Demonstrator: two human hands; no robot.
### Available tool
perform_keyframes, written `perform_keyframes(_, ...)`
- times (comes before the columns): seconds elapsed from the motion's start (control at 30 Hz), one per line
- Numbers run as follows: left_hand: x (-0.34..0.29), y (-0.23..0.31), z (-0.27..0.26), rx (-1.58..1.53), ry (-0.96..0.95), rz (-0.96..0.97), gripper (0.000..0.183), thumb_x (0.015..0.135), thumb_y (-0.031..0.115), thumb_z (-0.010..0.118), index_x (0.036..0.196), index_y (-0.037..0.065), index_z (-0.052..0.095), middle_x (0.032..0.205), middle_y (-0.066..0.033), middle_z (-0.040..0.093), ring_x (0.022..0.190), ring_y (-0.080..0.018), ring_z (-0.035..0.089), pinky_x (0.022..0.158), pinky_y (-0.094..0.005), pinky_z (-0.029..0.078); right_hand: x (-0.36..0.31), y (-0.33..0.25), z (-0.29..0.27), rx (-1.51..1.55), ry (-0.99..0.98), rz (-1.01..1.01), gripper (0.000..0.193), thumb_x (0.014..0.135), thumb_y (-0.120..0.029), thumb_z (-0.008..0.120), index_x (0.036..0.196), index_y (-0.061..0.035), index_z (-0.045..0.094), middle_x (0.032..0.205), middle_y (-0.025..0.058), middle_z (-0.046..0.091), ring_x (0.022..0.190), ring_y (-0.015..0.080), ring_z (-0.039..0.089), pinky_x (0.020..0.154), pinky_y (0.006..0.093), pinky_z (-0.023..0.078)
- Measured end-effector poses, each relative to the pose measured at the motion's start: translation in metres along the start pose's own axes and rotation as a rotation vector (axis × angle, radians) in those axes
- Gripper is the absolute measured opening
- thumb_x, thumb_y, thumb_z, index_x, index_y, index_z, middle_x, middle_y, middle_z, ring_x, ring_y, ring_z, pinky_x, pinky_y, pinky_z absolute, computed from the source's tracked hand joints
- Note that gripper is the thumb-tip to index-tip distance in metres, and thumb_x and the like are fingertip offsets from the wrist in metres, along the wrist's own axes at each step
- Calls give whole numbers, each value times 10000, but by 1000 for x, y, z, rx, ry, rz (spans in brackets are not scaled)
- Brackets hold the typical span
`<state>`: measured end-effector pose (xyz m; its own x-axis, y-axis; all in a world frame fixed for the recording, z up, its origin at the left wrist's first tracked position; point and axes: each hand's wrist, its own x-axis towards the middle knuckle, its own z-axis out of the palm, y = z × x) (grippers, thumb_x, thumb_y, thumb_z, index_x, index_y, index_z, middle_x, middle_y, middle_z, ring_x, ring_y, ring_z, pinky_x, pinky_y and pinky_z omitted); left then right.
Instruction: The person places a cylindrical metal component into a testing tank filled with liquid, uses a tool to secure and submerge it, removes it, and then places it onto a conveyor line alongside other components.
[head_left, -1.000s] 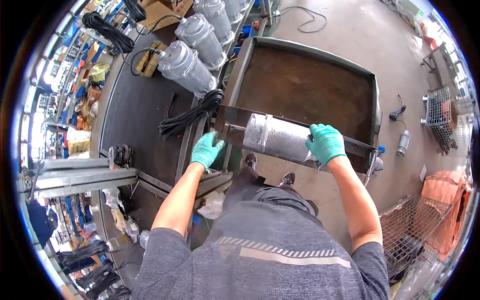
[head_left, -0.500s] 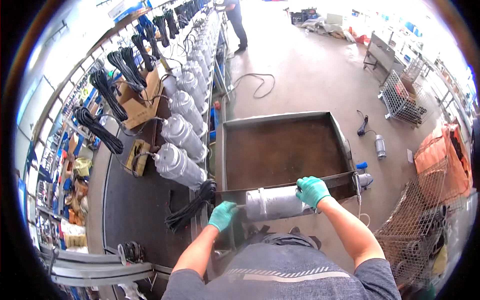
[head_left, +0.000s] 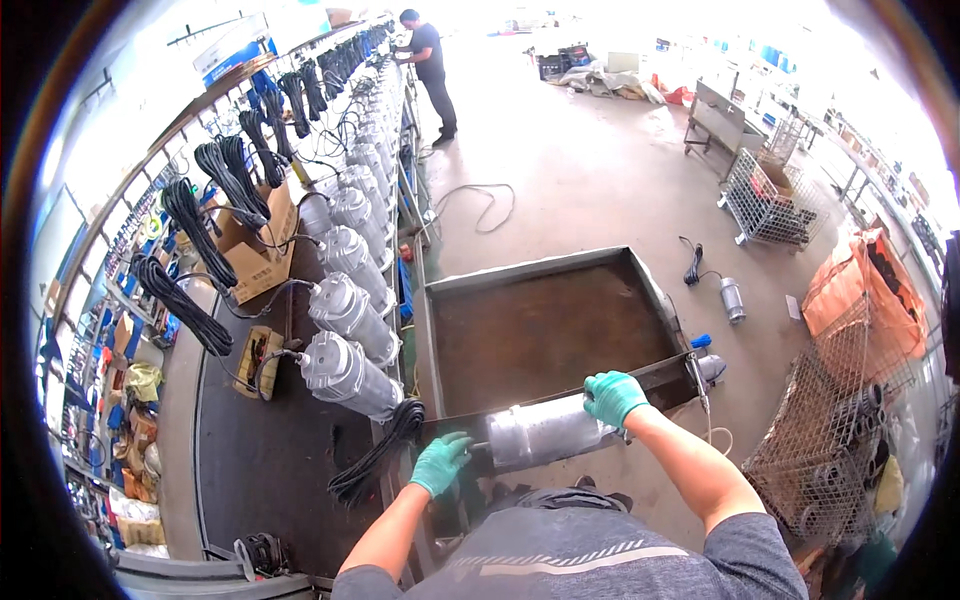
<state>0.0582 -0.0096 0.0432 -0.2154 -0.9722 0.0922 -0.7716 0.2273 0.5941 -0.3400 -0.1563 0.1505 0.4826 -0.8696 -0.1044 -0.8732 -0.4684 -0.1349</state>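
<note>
My shirt is the nearest thing to me. Just past it, my left hand [head_left: 441,464] is by the thin rod [head_left: 481,446] that sticks out of the left end of the gray metal tube [head_left: 545,432]. Those fingers are a bit bent, but I can't tell if they pinch the rod or only touch it. The tube lies on its side in front of me, between my two hands. Its long way goes left to right, and the right end is a little farther off. My right hand [head_left: 613,398] is the closer one to the fat part: its fingers curl over the right end and hold on. So the tube goes left from my right hand, and the rod points at my left one.

To the left is a bunch of black cord [head_left: 385,455]. Past the tube is a big brown tray [head_left: 545,335]. Far away, a person [head_left: 428,75] stands by a long row of gray pumps [head_left: 350,375].
</note>
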Motion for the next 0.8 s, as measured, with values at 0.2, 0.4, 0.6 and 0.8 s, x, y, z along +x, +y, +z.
perform_keyframes(0.2, 7, -13, 25, -335, -87, -380, 330, 1046, 333, 591, 1246, 87, 682, 1072, -127, 741, 917, -320, 713, 803, -409, 571, 0, -4, 1, -34, -9, -4, 230, 912, -323, 611, 962, -122, 713, 964, 120, 750, 941, 316, 720, 862, 447, 572)
perform_keyframes(0.4, 17, 3, 22, -913, -154, -1045, 361, 1079, 377, 548, 1299, 97, 610, 847, -52, 646, 596, -151, 562, 481, -328, 466, 2, -3, 4, -34, -30, 18, 230, 912, -335, 626, 959, -127, 713, 951, 114, 750, 931, 318, 720, 859, 446, 570)
perform_keyframes(0.6, 2, 23, 2, -79, 101, -120, 461, 988, 355, 694, 1348, 82, 600, 1008, -119, 704, 877, -265, 695, 758, -431, 580, 14, 4, 7, -28, -14, 23, 225, 913, -339, 638, 950, -129, 710, 944, 120, 740, 919, 325, 714, 849, 450, 568)
perform_keyframes(0.8, -1, 6, 0, 118, 31, 40, 379, 949, 374, 715, 1163, 62, 730, 1078, -138, 730, 1030, -369, 684, 879, -439, 555, 10, 0, 0, -31, -27, 37, 231, 920, -340, 633, 964, -126, 708, 962, 120, 741, 941, 326, 713, 856, 454, 568)
